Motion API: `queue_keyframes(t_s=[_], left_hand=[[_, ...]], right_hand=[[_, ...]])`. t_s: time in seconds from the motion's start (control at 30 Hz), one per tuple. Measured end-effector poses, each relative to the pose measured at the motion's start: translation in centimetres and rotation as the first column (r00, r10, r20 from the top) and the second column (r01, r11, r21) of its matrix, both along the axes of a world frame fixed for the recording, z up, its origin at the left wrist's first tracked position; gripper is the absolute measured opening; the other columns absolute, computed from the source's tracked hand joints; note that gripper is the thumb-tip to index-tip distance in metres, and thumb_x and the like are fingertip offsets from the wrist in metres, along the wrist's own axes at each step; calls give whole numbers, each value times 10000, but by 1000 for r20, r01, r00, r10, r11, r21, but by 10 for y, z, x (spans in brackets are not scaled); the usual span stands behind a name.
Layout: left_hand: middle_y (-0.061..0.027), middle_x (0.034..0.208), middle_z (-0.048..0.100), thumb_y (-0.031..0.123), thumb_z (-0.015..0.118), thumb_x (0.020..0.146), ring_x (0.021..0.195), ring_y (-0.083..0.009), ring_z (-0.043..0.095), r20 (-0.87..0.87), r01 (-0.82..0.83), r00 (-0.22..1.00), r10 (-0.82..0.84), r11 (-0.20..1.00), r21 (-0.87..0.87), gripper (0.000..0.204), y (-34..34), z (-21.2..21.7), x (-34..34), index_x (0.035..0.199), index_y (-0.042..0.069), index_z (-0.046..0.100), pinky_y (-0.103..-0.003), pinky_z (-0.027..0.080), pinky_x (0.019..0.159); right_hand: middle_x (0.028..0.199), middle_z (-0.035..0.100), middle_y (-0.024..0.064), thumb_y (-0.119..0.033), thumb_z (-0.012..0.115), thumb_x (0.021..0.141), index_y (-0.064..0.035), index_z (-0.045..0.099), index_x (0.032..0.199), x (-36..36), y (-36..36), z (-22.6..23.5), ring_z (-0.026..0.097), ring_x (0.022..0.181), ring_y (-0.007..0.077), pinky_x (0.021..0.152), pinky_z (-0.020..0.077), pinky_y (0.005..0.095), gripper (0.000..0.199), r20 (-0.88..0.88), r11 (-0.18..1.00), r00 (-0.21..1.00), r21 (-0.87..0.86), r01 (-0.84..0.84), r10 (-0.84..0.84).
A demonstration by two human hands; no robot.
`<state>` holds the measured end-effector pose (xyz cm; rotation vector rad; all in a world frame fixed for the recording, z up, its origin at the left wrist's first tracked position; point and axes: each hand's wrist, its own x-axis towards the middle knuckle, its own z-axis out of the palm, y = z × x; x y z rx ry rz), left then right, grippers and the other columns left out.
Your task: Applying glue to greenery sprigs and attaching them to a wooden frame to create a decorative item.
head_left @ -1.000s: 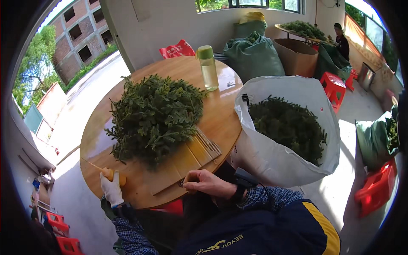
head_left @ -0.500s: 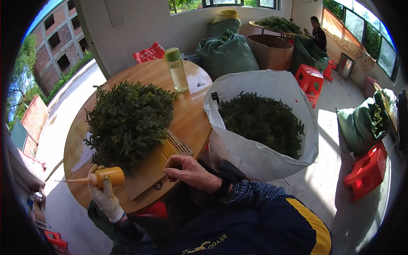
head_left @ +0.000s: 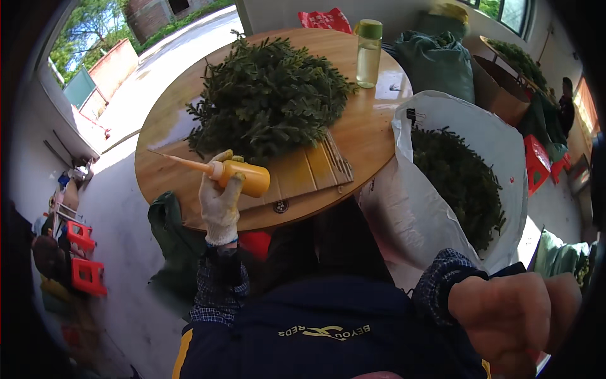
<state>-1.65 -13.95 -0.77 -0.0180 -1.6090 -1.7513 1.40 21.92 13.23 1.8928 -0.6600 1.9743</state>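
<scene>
The left hand (head_left: pixel 219 202), in a whitish knit glove, is raised over the near left part of the round wooden counter (head_left: pixel 379 136), its forearm coming almost straight up from below in a checked sleeve (head_left: pixel 218 294). Its fingers (head_left: pixel 233 187) are clamped around a yellow bottle (head_left: pixel 255 180), the thumb lying across the near side. The bottle is held lying over, its base toward the right and its long thin nozzle (head_left: pixel 188 163) pointing left and slightly upward, in front of the heap of green sprigs (head_left: pixel 271 95) and beside the left part of a cardboard sheet (head_left: pixel 309 172). The bare right hand (head_left: pixel 505 309) is well apart at the lower right, close to the camera, below the white sack (head_left: pixel 413 215) of sprigs; its wrist bends outward from the cuff. Its fingers look curled, but blur hides whether they are together or gripping anything.
</scene>
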Motion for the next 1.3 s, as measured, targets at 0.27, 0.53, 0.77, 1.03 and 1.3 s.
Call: queue_keyframes(t_s=[0.27,0.53,0.77,1.03,1.3], left_hand=[[-109,1100,607,100,708,836,1012,-170,585,13,50,999,-50,999,22,491,5,0,16,1257,-18,485,-297,471,918],[-101,1099,593,66,725,816,1004,-149,576,2,171,985,-172,981,96,497,10,5,21,1246,-9,486,-289,481,906],[-102,1105,591,72,724,814,1008,-161,580,6,178,984,-179,981,83,504,1,-1,21,1251,-7,484,-284,483,905],[-118,1122,588,104,720,822,1023,-185,586,-15,183,983,-182,981,64,533,3,-8,10,1275,-11,466,-306,474,925],[-97,1147,565,185,736,829,1044,-225,588,-27,228,974,-227,966,124,586,-3,1,19,1295,-18,446,-329,476,928]], right_hand=[[1135,639,92,-107,441,952,-64,671,1079,4,-19,13,620,1029,195,947,481,361,267,-552,891,754,-43,-453,356],[773,640,153,52,614,758,28,676,822,-10,-61,-15,663,707,291,649,559,351,93,86,847,996,529,-53,9],[817,618,111,-35,650,699,-29,673,836,41,-91,26,637,836,254,722,537,327,139,-383,563,538,56,825,-751],[996,684,90,-417,586,904,-54,719,969,34,-92,45,655,894,296,847,548,427,392,-413,760,845,409,506,-340],[985,502,106,-113,612,828,-45,568,1088,-30,-135,-47,533,968,262,824,466,397,273,-407,658,852,548,517,-331]])
